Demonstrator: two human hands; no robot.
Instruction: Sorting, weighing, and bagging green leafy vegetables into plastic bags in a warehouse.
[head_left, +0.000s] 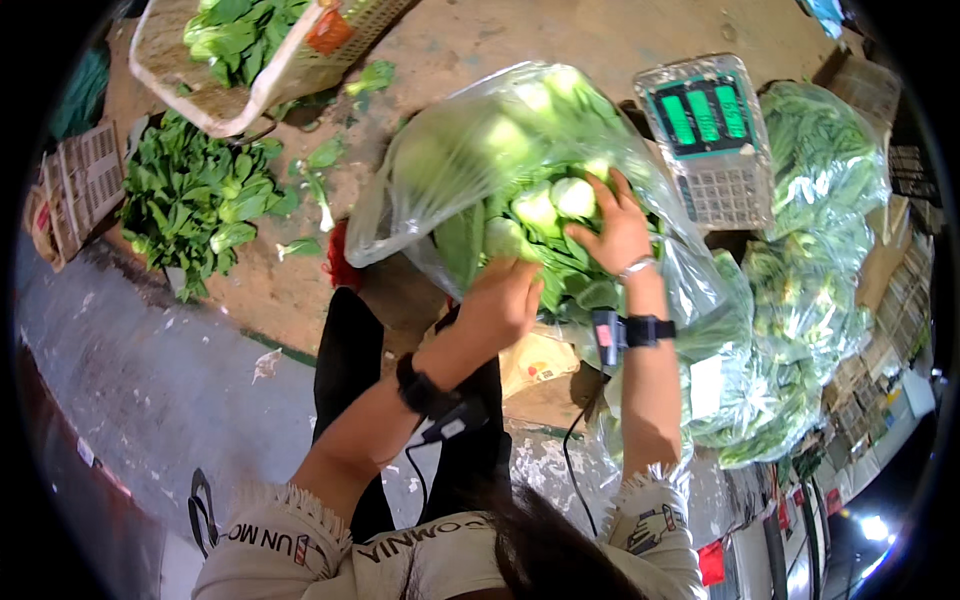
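Two hands are inside the mouth of a large clear plastic bag (470, 160) that is already well filled with bok choy (545, 215). The left hand (505, 300) is curled shut at the near edge of the opening, its fingers buried among the leaves, so it seems to grip either a bunch or the bag's rim; which one cannot be told. The right hand (618, 232) lies spread and open on top of the pale stem ends, pressing or settling them rather than clasping anything. The bag rests propped in front of the person, just left of a weighing scale (712, 140) with a green display and a keypad.

Judged from how things lie, the filling is far along: the bag bulges, with greens up to its mouth, but it is not yet closed or tied. To the right, several more clear bags of greens (810, 300) lie stacked and full, seemingly finished.

More remains unpacked. A loose heap of leafy greens (195, 205) lies on the floor at the left, well apart from the bag, with stray leaves scattered between. Above it, a pale plastic basket (250, 95) stands tilted and holds more greens. A smaller slatted crate (80, 185) sits at the far left; its contents are not visible.
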